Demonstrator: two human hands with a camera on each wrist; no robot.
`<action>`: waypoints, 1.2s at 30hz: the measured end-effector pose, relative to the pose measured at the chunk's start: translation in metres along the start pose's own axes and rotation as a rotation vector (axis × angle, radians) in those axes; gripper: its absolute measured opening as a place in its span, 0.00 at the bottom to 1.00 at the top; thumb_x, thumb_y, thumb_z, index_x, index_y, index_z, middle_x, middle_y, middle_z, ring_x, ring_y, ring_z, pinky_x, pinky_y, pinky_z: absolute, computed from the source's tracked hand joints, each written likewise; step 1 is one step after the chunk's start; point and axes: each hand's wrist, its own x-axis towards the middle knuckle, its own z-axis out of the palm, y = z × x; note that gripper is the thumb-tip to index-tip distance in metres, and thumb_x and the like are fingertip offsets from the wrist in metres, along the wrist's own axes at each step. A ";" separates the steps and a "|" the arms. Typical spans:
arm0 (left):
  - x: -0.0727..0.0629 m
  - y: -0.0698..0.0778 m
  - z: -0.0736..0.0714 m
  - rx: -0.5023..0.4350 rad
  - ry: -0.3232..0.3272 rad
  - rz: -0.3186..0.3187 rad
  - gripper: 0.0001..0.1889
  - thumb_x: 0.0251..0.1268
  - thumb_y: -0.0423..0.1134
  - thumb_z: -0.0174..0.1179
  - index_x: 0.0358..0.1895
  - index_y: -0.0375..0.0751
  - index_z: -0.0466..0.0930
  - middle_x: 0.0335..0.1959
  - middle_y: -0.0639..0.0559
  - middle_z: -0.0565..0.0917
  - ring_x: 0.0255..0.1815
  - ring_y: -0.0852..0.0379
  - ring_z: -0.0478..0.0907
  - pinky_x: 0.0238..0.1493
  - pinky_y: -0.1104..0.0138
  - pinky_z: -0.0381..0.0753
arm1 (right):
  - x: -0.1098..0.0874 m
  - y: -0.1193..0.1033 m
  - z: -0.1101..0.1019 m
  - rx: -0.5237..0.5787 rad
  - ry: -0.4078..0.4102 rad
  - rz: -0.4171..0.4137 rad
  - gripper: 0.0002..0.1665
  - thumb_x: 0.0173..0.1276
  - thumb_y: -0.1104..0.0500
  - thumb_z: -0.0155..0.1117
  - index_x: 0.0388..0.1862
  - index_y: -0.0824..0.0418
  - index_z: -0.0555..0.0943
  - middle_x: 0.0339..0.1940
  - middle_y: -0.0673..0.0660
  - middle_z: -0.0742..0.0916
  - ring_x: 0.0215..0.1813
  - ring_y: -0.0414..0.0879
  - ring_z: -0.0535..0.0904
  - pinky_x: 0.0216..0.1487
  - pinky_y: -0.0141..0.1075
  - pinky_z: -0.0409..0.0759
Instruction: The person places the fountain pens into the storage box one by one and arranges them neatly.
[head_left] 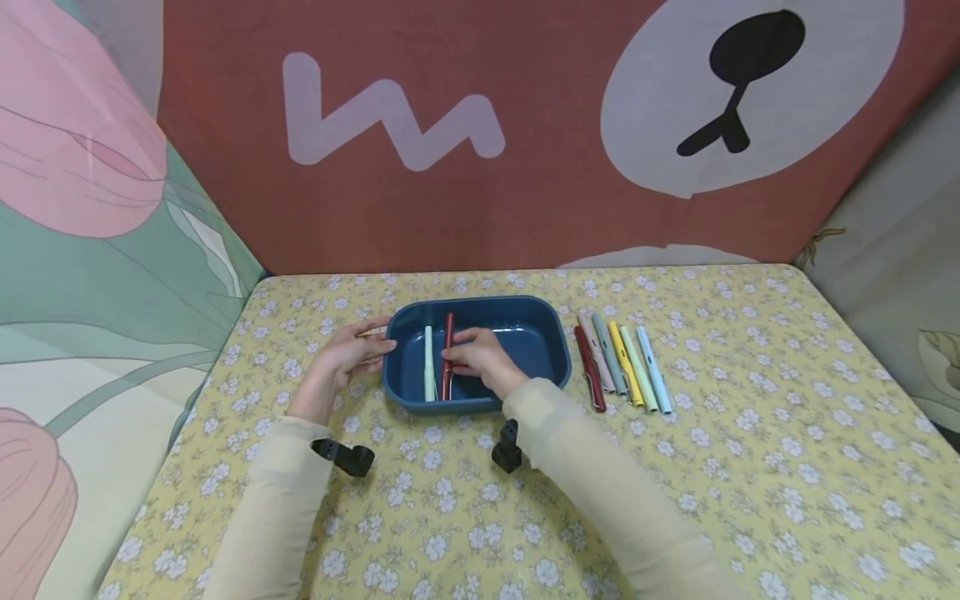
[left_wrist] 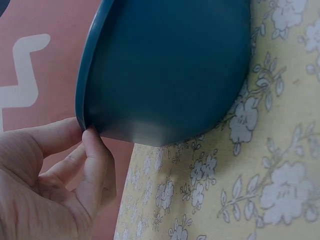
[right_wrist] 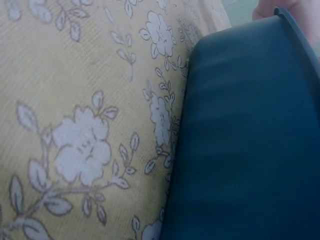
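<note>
A dark blue rectangular plastic tub (head_left: 480, 407) stands on the table. My left hand (head_left: 352, 353) is at its left end; in the left wrist view the thumb and a finger (left_wrist: 95, 145) pinch the tub's rim (left_wrist: 82, 95). Inside the tub, my right hand (head_left: 480, 360) holds a dark red pen (head_left: 448, 333) between thumb and fingers. To the left of that pen lies a pale mint pen (head_left: 429, 367), roughly parallel to it. The right wrist view shows the tub's outer wall (right_wrist: 245, 135), which hides the right hand and the pens.
Right of the tub, several pens lie side by side: dark red (head_left: 590, 371), pale pink (head_left: 597, 354), grey-green (head_left: 609, 354), yellow (head_left: 626, 362), light green (head_left: 639, 369) and light blue (head_left: 654, 369). A yellow floral cloth (head_left: 765, 433) covers the table. A printed curtain (head_left: 525, 225) hangs behind.
</note>
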 end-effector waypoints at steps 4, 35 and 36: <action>-0.001 0.001 0.000 -0.003 0.000 0.001 0.32 0.70 0.35 0.55 0.74 0.51 0.57 0.69 0.42 0.61 0.30 0.71 0.75 0.29 0.79 0.80 | 0.000 0.000 0.002 0.005 0.003 0.000 0.19 0.64 0.69 0.63 0.54 0.69 0.74 0.38 0.59 0.84 0.31 0.41 0.79 0.50 0.40 0.84; -0.001 0.002 0.000 -0.016 0.002 0.003 0.32 0.69 0.34 0.56 0.74 0.50 0.58 0.55 0.51 0.68 0.25 0.71 0.74 0.28 0.79 0.79 | 0.006 0.002 0.008 -0.044 -0.042 0.053 0.21 0.64 0.69 0.64 0.56 0.68 0.74 0.47 0.63 0.84 0.30 0.39 0.79 0.41 0.34 0.85; -0.001 0.002 0.000 -0.016 0.000 0.004 0.32 0.69 0.34 0.56 0.74 0.50 0.58 0.56 0.50 0.68 0.25 0.71 0.74 0.28 0.79 0.79 | 0.006 0.002 0.008 -0.049 -0.042 0.058 0.21 0.64 0.69 0.64 0.56 0.67 0.74 0.47 0.62 0.84 0.30 0.39 0.79 0.40 0.33 0.85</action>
